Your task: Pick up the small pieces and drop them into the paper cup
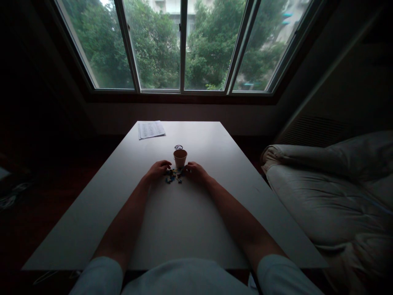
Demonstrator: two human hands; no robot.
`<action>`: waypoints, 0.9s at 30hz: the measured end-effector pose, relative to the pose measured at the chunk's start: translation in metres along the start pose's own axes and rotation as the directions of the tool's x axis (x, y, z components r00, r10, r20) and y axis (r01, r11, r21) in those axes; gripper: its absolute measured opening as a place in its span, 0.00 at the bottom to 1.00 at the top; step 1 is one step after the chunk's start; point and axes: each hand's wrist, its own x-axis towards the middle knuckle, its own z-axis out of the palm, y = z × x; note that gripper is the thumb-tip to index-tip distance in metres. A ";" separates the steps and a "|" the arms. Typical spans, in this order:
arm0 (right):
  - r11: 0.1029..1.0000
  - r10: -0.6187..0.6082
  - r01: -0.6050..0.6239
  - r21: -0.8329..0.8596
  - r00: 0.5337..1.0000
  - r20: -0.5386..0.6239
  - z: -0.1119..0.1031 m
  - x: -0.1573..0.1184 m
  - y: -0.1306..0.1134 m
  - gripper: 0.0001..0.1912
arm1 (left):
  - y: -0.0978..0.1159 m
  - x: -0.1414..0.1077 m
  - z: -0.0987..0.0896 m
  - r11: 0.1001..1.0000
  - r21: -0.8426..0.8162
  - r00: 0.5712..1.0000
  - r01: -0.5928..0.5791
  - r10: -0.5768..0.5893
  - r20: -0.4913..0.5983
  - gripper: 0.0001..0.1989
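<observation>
1. Filling most of the lower view, the white table ran away from the person toward the window. Light came from that side only; the near end was dim.
2. Pale cushioned seat stood off to the right, apart from the work.
3. Papers lay at the table's far left corner, well away from both hands.
4. Left hand rested low at the left edge of a small scatter of pieces, fingers curled and a little apart. Could not tell whether anything was pinched.
5. Right hand mirrored it on the other side, fingers bent inward, tips among the rightmost bits. A grip on one was possible; too dark and small to confirm.
6. Cup stood upright just beyond the scatter, between the hands, mouth up, brown inside. Contents could not be made out.
7. Small dark-rimmed oval item lay just behind the cup.
8. Pieces, smallest of all: mixed colours, some blue, some dark, loose on the table in front of the cup. Judged the step in hand to be fingering or sorting through these. Next move seemed to call for a fine fingertip pinch on a single bit, without knocking the cup.
</observation>
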 end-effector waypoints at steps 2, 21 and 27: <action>1.000 0.023 -0.022 -0.022 1.000 0.005 -0.001 0.000 -0.002 0.06 | 0.000 0.000 0.001 0.999 0.045 1.000 0.003 -0.003 -0.016 0.19; 0.999 0.033 -0.033 -0.038 0.999 -0.005 -0.001 -0.001 0.003 0.06 | 0.047 -0.020 0.046 0.705 0.688 0.984 -0.175 0.148 0.098 0.12; 0.996 0.092 -0.092 0.010 0.996 -0.001 -0.002 -0.001 0.002 0.07 | 0.050 -0.021 0.048 0.710 0.688 0.989 -0.149 0.118 0.091 0.13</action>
